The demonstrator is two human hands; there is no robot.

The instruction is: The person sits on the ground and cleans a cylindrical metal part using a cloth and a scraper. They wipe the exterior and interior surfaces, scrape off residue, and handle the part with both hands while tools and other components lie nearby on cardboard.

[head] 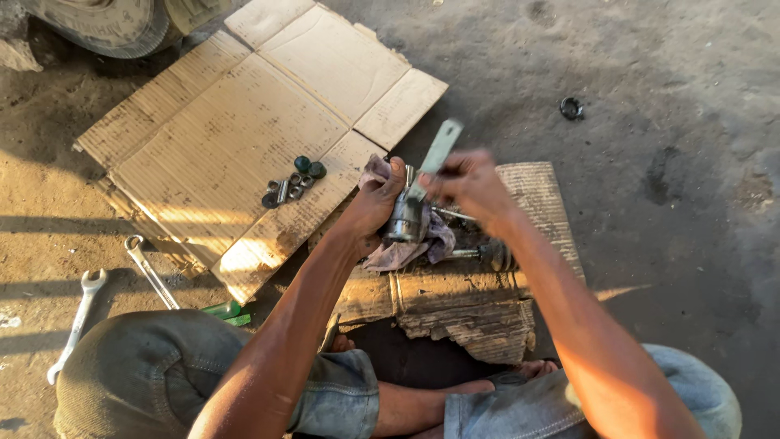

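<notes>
**Desk:** Cylindrical dark-metal part (404, 221) — where is it, and how far along is the work?

**Photographer:** It sits over the worn, ragged cardboard pad (455, 301), wrapped in a greasy grey-pink rag (406, 250). The left hand (375, 202) is closed around part and rag; the right hand (470, 184) is closed on a flat pale metal tool (436, 154) angled into the part's top. By my reading it is mid-job: small pieces are already out, the part not yet put down.

**Desk:** Around it, left to right?

**Photographer:** Two silvery spanners (77, 321) lie on the dirt floor (650, 122), then a flattened brown cardboard sheet (219, 122) carrying a cluster of small dark caps and short metal sleeves (292, 183). A dark ring (571, 107) lies well apart at right. Nothing blocks the hands; a blurred rod-like piece (483, 254) lies just beside them.
</notes>
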